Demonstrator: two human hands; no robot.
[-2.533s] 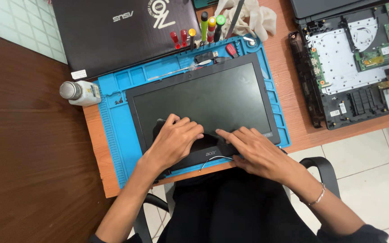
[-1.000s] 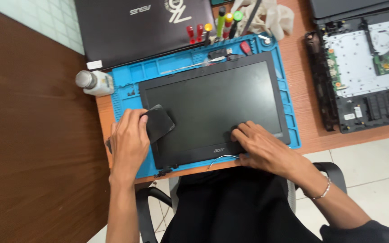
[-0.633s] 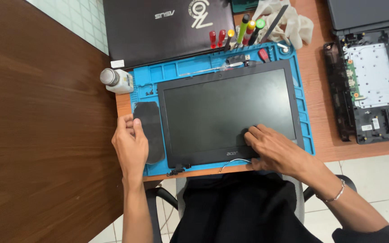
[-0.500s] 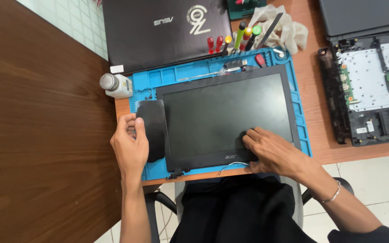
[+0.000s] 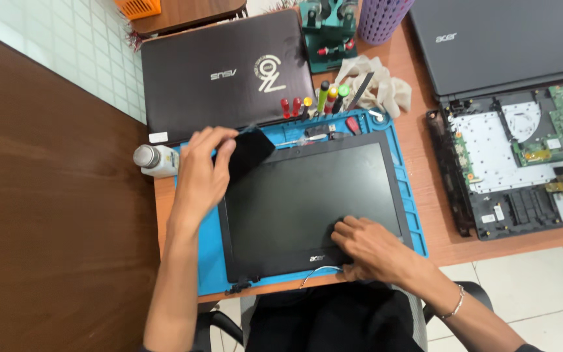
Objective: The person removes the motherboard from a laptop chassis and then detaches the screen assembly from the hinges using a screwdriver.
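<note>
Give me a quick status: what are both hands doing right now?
Left hand grips a flat black piece at the screen panel's top-left corner. Right hand presses the panel's lower bezel. White bottle beside the left hand.

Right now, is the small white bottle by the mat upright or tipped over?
Tipped over. The white bottle lies on its side on the desk, at the blue mat's left edge, cap end pointing left.

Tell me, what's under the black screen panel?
A blue mat lies under the screen panel, showing around its edges. Anything directly beneath the panel is covered.
</note>
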